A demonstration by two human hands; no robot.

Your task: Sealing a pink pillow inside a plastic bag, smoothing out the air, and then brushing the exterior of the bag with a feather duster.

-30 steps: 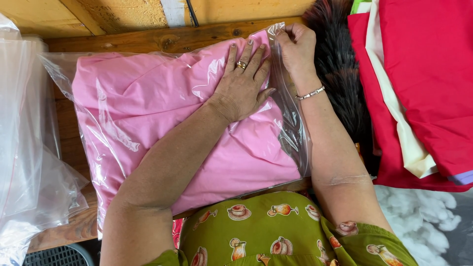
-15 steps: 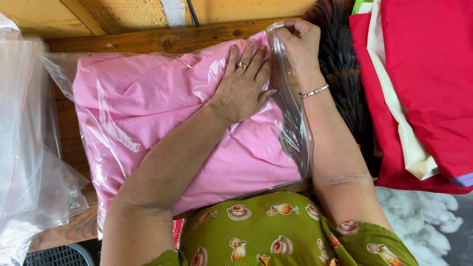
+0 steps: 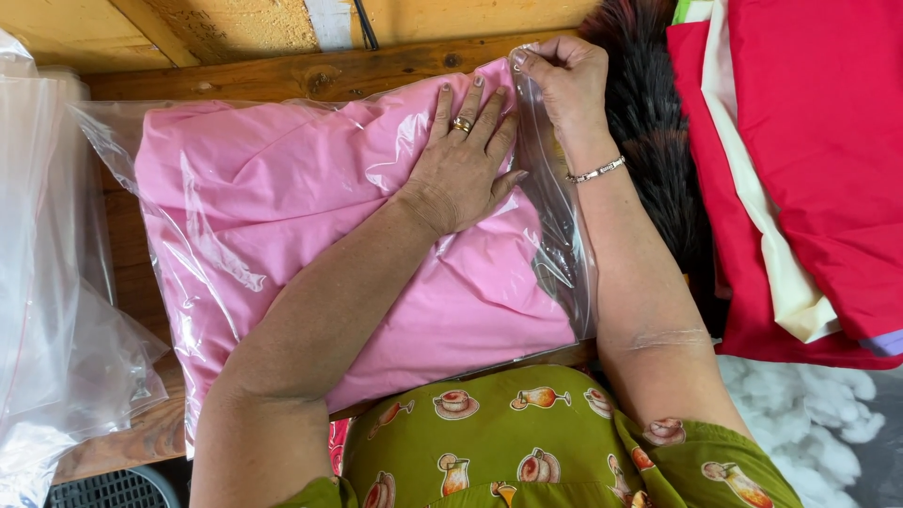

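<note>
Pink pillow (image 3: 310,235) in clear plastic bag (image 3: 560,245), red fabric (image 3: 828,141), green drink-patterned shirt (image 3: 527,442), brown wooden table (image 3: 282,80)

- Clear plastic bag (image 3: 282,273), centre on wooden bench: rectangular, stuffed with pink fabric, its open edge on the right.
- Heap of empty clear plastic bags (image 3: 52,282), far left edge, crumpled, translucent white.

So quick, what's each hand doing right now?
Left hand: open, pressed flat on the bagged pink pillow.
Right hand: closed, pinching the clear plastic bag at its top corner.
</note>
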